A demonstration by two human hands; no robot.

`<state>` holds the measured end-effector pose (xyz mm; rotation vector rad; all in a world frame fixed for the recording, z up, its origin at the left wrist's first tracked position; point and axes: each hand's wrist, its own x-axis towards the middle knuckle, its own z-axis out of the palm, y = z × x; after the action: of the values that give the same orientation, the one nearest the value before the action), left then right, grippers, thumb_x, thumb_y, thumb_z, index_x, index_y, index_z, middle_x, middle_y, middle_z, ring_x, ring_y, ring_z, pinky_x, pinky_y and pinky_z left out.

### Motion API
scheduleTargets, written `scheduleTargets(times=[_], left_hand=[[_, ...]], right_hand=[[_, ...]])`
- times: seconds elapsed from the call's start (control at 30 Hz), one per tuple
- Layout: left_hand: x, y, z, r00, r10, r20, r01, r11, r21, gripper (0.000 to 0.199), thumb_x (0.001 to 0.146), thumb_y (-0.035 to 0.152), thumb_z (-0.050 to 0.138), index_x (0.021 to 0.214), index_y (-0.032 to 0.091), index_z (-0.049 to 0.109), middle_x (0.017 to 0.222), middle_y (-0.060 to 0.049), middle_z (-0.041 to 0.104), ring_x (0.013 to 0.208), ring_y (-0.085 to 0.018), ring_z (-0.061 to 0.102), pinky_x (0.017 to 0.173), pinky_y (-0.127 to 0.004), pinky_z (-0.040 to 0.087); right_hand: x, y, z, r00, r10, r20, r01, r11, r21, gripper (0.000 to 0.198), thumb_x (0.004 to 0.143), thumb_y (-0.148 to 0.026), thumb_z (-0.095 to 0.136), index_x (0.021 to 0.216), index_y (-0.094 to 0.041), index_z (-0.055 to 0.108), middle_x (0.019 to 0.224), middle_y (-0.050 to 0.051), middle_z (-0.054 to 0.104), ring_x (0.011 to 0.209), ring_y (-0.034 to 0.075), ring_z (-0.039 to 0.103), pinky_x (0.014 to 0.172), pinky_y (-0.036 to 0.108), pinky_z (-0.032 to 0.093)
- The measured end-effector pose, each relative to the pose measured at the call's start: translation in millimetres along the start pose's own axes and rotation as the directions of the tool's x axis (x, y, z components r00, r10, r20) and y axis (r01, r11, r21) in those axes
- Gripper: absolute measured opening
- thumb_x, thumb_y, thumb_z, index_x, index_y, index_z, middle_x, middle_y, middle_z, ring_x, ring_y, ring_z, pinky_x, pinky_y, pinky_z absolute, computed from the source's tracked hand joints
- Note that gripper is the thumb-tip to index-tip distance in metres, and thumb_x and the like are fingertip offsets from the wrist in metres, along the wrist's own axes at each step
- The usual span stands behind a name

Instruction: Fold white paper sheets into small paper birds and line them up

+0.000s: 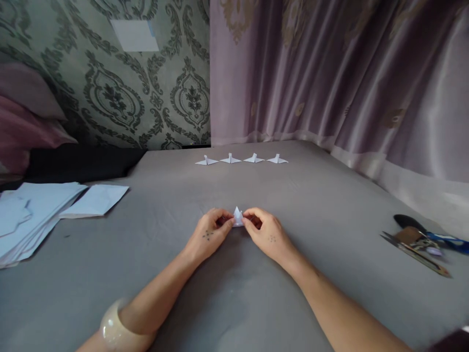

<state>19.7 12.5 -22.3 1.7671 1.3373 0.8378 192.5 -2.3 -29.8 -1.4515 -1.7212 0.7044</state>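
Your L hand [210, 232] & R hand [269, 233], w/ a small white paper [238, 218] btwn them. Each is nearly closed in a thumb-and-forefinger pinch, other fingers curled; L has the paper's left edge, R its right edge. The paper's peak points up btwn your fingertips; whether its base touches the surface, you can't tell here. Four folded figures [230, 159] stand well beyond both hands, roughly straight ahead, in a row set nearly tip to tip, each w/ two side points spread & an upright middle. Well left of your L hand: a stack [36, 210] of loose white sheets, w/ a smaller packet [97, 200] at its near-hand side. Well right of your R hand: a cluster of tools [417, 254], incl. a blue-handled one & a slim pointed one; details blurred. Surface under both hands: gray cloth [227, 293], lightly creased. Beyond L hand, far left: black cloth [84, 164] & pink fabric [22, 117]. Past the figures: patterned wall [146, 98] w/ a white sheet [135, 35] on it; mauve curtain [278, 73], ahead & to R hand's right. Pale bangle [113, 327] on your L arm, behind L hand.
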Motion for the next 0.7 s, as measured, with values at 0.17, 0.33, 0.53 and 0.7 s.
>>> scheduleTargets(times=[0.17, 0.33, 0.53, 0.7], left_hand=[[0.3, -7.4, 2.7, 0.999, 0.027, 0.021, -0.027, 1.000, -0.005, 0.015, 0.075, 0.026, 0.062, 0.087, 0.017, 0.065, 0.076, -0.002, 0.063, 0.070, -0.015, 0.057, 0.062, -0.025, 0.044], [-0.4, -7.4, 3.9, 0.996, 0.089, 0.003, -0.089, 0.988, 0.124, 0.012, 0.074, 0.019, 0.061, 0.086, 0.018, 0.062, 0.079, -0.002, 0.061, 0.072, -0.015, 0.056, 0.064, -0.026, 0.044], [-1.3, -6.5, 4.1, 0.989, 0.145, -0.002, -0.143, 0.973, 0.180, 0.019, 0.077, 0.020, 0.060, 0.095, 0.021, 0.067, 0.085, -0.004, 0.060, 0.075, -0.016, 0.057, 0.068, -0.027, 0.046], [-0.3, -7.6, 2.6, 0.983, 0.179, 0.049, -0.185, 0.941, 0.282, 0.017, 0.083, 0.023, 0.055, 0.083, 0.020, 0.071, 0.086, -0.007, 0.061, 0.078, -0.018, 0.058, 0.071, -0.029, 0.046]], right_hand=[[-1.6, 5.0, 2.1, 0.999, 0.033, 0.041, -0.034, 0.999, 0.016, 0.018, 0.076, -0.022, 0.066, 0.094, -0.025, 0.061, 0.085, 0.000, 0.065, 0.068, 0.014, 0.059, 0.067, 0.028, 0.044], [-3.0, 5.5, 2.7, 0.997, 0.005, 0.080, 0.000, 0.998, -0.057, 0.024, 0.076, -0.018, 0.065, 0.097, -0.027, 0.064, 0.088, 0.000, 0.060, 0.068, 0.013, 0.056, 0.067, 0.028, 0.044], [-2.3, 4.8, 2.3, 0.991, -0.030, 0.129, 0.042, 0.995, -0.089, 0.012, 0.081, -0.021, 0.061, 0.087, -0.026, 0.070, 0.088, 0.002, 0.059, 0.070, 0.013, 0.056, 0.068, 0.029, 0.044], [-1.0, 5.3, 3.9, 0.993, -0.039, 0.114, 0.052, 0.992, -0.112, 0.016, 0.086, -0.023, 0.057, 0.086, -0.026, 0.072, 0.086, 0.002, 0.060, 0.070, 0.013, 0.056, 0.067, 0.027, 0.043]])
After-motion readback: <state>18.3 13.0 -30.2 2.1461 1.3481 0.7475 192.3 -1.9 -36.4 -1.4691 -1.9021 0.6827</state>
